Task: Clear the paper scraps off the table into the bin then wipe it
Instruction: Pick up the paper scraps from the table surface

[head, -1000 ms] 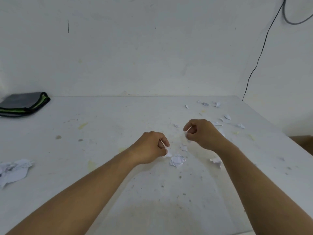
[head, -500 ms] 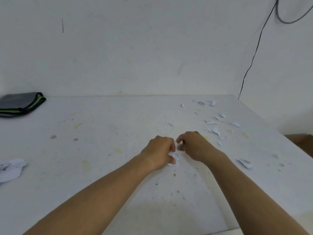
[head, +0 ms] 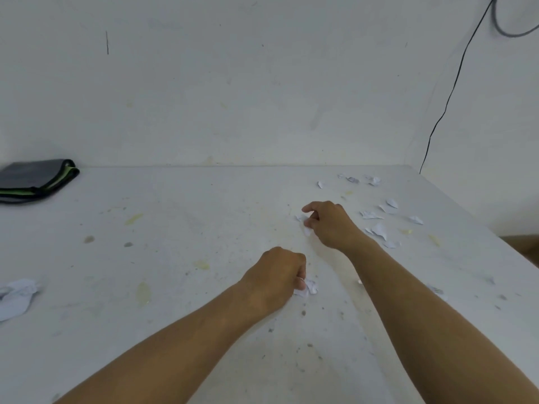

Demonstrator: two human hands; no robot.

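My left hand (head: 277, 274) rests as a fist on the white table (head: 180, 258), closed around crumpled paper scraps (head: 309, 287) that stick out by the thumb. Farther back, my right hand (head: 328, 224) pinches a small white scrap (head: 303, 221) lying on the table. Several more scraps (head: 379, 228) lie scattered to its right, with a few near the back edge (head: 353, 179). A crumpled paper wad (head: 17, 295) lies at the table's left edge. No bin is in view.
A folded grey cloth with a green and black trim (head: 35, 179) lies at the back left by the wall. A black cable (head: 446, 103) hangs down the right wall. The table's right edge (head: 501, 243) borders a brown floor or box.
My right hand has left the left hand and reached farther back onto another scrap. The left hand stays closed on its gathered scraps.
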